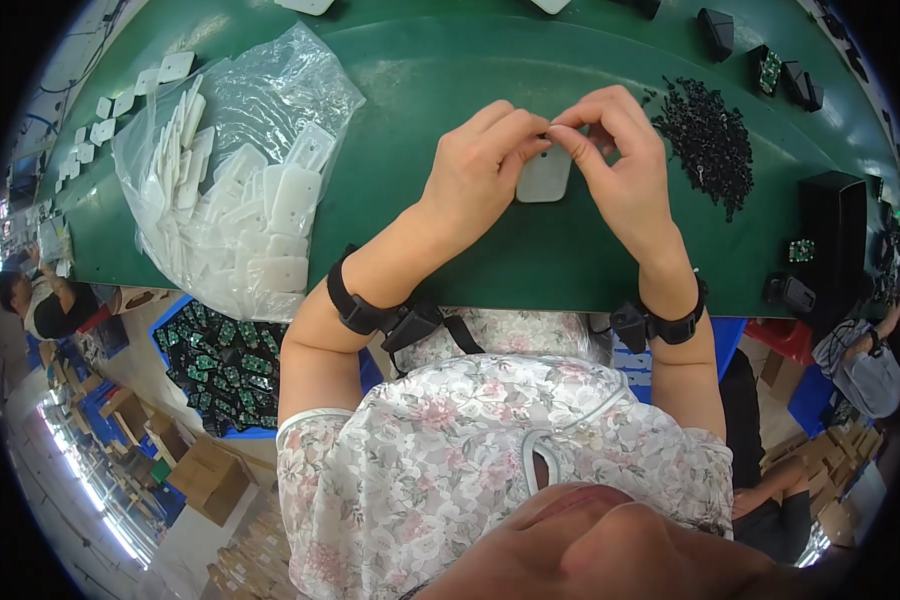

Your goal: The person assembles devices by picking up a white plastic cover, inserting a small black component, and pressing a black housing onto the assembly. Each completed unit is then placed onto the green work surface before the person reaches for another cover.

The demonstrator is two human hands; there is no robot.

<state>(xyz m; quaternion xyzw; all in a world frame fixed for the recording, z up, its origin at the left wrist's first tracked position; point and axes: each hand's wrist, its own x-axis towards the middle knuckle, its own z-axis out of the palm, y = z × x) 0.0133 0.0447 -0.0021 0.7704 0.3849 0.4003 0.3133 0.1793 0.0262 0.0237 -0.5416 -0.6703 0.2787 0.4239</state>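
Note:
My left hand (pixel 478 165) and my right hand (pixel 620 150) meet fingertip to fingertip above the green table. Both are closed in a pinch on a small black part (pixel 546 136), mostly hidden by the fingers. Just below the fingertips is a white rounded plastic cover (pixel 543 180), its upper end partly covered by my hands. To the right of my right hand lies a heap of small black parts (pixel 708 145). Left of my left arm, a clear plastic bag (pixel 315 75) spreads over the table with many white plastic covers (pixel 270 215) in it.
More white covers (pixel 177 66) stand in rows at the far left. Black housings (pixel 715 35) and a black box (pixel 832 235) sit at the right, near a small green circuit board (pixel 801 250). A blue bin (pixel 165 312) of circuit boards is below the table's left edge. Other people work at both sides.

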